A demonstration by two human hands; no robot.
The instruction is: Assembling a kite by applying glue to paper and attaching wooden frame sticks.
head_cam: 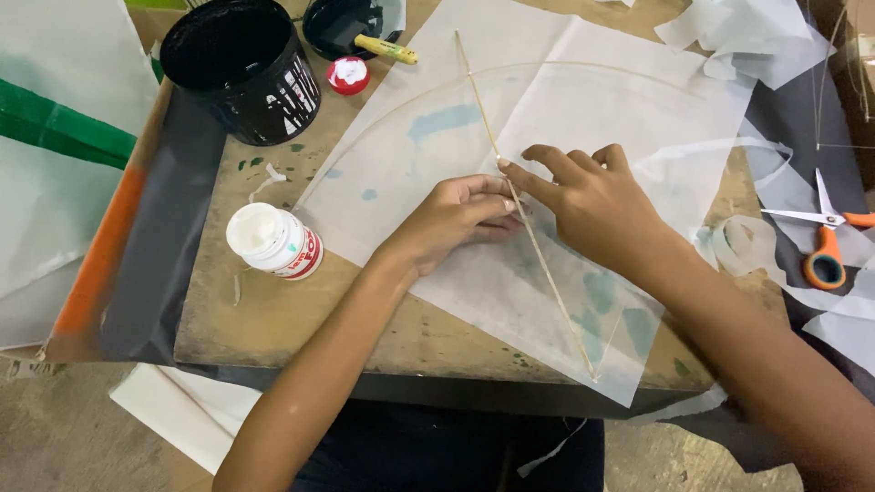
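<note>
A thin straight bamboo stick (533,246) lies on a sheet of white tissue paper (583,118), its long axis running diagonally from the far edge of the wooden board (273,319) down to the paper's pointed corner at the near edge, towards the right. The stick is pale yellow, slender and even along its length. A second, curved stick (401,114) arcs across the far part of the paper and crosses the straight one. The paper is translucent, with faint blue-green patches showing through.

The left hand (456,219) rests on the paper just beside the straight stick, fingers curled with their tips touching it at its middle. The right hand (592,200) lies on the other side, its forefinger stretched out and pressing on the stick; neither hand closes around anything.

Near the board's left edge stands an open white glue jar (272,239) with a red-and-white label, a white smear beside it. At the far left corner sits a black bucket (244,68) with white print; beside it lie a small red cap (348,76) and a black lid holding a yellow-handled tool (385,48). Orange-handled scissors (825,237) lie well apart off the right edge among paper scraps (729,32).
</note>
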